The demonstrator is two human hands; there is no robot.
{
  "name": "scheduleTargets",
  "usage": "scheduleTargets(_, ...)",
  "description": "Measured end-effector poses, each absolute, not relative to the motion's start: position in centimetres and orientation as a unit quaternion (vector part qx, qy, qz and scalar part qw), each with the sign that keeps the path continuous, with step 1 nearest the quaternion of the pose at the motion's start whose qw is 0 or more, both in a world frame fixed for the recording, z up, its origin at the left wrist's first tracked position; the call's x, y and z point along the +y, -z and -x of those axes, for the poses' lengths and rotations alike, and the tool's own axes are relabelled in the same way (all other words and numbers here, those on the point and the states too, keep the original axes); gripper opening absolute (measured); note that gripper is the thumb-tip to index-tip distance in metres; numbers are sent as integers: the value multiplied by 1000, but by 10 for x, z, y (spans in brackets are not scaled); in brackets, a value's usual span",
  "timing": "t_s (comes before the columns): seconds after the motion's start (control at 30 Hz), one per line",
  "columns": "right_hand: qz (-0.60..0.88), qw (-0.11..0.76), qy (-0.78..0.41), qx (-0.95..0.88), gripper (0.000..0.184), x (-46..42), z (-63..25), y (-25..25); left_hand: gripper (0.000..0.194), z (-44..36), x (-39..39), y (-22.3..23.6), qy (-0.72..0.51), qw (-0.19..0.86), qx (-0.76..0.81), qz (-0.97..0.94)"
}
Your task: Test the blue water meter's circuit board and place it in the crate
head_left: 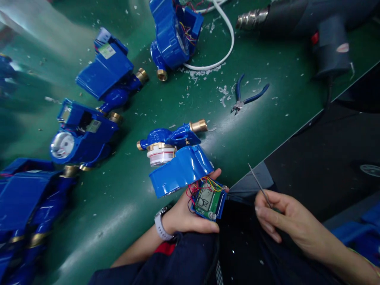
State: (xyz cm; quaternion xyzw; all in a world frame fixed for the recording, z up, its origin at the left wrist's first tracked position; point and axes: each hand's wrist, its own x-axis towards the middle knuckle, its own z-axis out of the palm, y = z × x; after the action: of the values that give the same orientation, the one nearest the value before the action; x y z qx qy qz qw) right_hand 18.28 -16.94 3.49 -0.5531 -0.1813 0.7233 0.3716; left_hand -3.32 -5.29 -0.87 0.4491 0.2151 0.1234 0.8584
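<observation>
- Head view: my left grip [187, 217] is closed on the circuit board [209, 202], thumb along the near edge, fingers showing beyond the far side.
- The board looks light and stiff but fragile; I judge its rim the safest hold, since pressing the display [204, 196] could crack it.
- Red, black and yellow wires [194, 189] loop out beside my left grip; they look soft and thin, likely to snag or pull loose.
- Just beyond that grip, the blue cover [181, 170] shines like smooth plastic and may slip, so its edges seem better to take.
- Farther past it on the desk [252, 136], the meter body [160, 136] looks heavy, best lifted by its pipe.
- My right grip [279, 215] pinches a slim metal tool [257, 180], apparently rigid, its tip pointing away from me and apart from the board.
</observation>
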Motion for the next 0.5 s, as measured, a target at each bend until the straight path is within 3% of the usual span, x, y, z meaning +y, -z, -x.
scheduleTargets(0.23,515,423,-714,-212,38,-176,-181,-33,76,47,-70,-3,-156,895,266,-324)
scheduleTargets(0.37,496,458,-710,-202,38,-182,-182,-33,70,60,-88,-7,-196,863,357,-299)
scheduleTargets(0.5,513,469,-675,-248,25,-184,-180,-37,64,72,-109,-6,-267,803,457,-274)
